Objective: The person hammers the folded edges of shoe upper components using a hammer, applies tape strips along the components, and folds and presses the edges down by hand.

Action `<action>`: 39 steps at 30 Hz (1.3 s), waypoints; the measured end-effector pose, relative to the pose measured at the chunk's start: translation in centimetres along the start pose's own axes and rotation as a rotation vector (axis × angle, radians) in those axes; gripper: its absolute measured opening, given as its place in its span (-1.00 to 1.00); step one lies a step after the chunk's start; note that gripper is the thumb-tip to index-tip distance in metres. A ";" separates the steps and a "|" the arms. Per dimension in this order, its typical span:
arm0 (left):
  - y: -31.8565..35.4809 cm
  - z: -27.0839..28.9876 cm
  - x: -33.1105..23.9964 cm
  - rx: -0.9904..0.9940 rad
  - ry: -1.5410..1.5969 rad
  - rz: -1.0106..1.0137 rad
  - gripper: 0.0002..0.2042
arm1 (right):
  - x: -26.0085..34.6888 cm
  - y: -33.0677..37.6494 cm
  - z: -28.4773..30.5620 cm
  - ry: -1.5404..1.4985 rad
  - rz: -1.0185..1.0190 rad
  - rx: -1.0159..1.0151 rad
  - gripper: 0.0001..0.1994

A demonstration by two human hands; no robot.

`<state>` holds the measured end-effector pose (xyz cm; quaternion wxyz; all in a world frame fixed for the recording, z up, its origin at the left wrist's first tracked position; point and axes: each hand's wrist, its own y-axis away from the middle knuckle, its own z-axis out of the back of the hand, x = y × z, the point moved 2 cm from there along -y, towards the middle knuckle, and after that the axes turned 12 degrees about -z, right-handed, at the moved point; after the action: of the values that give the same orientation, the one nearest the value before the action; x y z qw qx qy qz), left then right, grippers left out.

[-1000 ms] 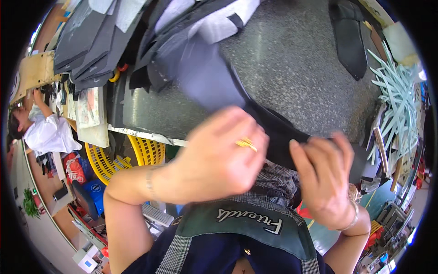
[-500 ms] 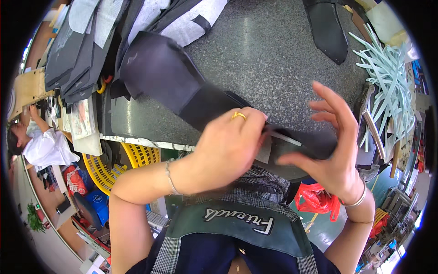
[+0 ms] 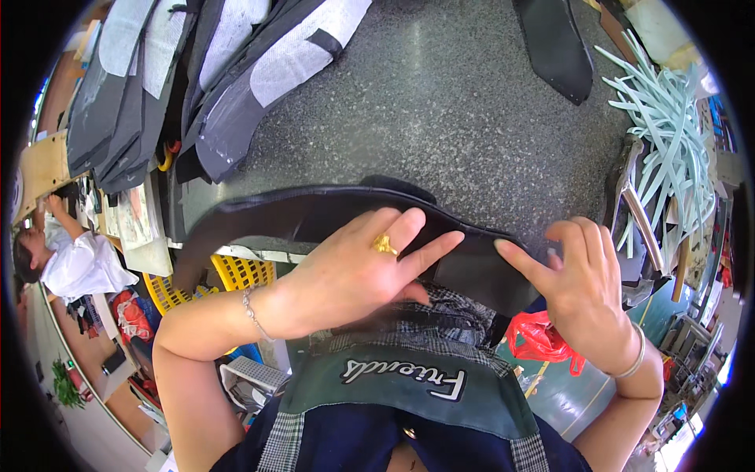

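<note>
A long black leather-like panel [image 3: 484, 269] lies crosswise near the front edge of the dark speckled worktop, its far rim curved. Its left end is blurred and reaches past the table edge. On the middle of this panel rests my left hand [image 3: 354, 263], palm down, the index finger stretched to the right. My right hand [image 3: 586, 295] is at the panel's right end. Its thumb tip touches the far rim, while the other fingers are bent and apart from the thumb. The panel's underside is hidden.
Stacked dark panels with white backing [image 3: 291, 67] lie at the far left. Another black panel [image 3: 554, 51] is at the far right, near a heap of pale blue strips [image 3: 668, 134]. Below the table are a yellow basket [image 3: 244, 271] and red plastic bag [image 3: 543, 338]. A person [image 3: 82, 263] is at left.
The panel's left end has swung toward me. My left hand has loosened, its index finger now extended. My right hand has come down, bringing its thumb onto the panel's rim.
</note>
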<state>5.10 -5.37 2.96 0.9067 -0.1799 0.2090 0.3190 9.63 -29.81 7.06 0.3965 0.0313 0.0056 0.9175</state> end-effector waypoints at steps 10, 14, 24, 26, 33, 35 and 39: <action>1.2 1.2 0.1 -0.038 -0.322 -0.024 -0.56 | 3.3 2.6 -3.9 -0.195 0.069 -0.029 -0.39; 1.7 4.6 1.2 -0.340 -0.053 0.112 -0.76 | -0.8 1.1 0.6 -0.626 -0.332 -0.302 -0.22; -1.4 7.5 3.0 -0.694 0.222 0.176 -0.50 | -0.4 -9.4 4.6 -0.807 -0.474 -0.697 -0.84; -1.3 7.7 4.0 -0.726 -0.002 0.233 -0.44 | -6.6 -13.5 4.4 -0.710 -0.590 -0.697 -0.67; -0.2 6.6 10.7 -0.384 -0.876 0.352 -0.34 | -14.9 -21.0 -0.1 -0.765 -0.580 -0.579 -0.36; -0.4 6.8 10.5 -0.400 -0.826 0.291 -0.30 | -19.4 -22.5 0.4 -0.895 -0.529 -0.495 -0.37; -0.9 6.9 10.6 -0.401 -0.845 0.326 -0.24 | -15.1 -24.8 1.0 0.172 -0.416 -0.920 -0.65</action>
<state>15.02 2.48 3.73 0.7980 -0.1706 -0.2167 0.5358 38.12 -23.83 6.40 0.5417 -0.2239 -0.3601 0.7258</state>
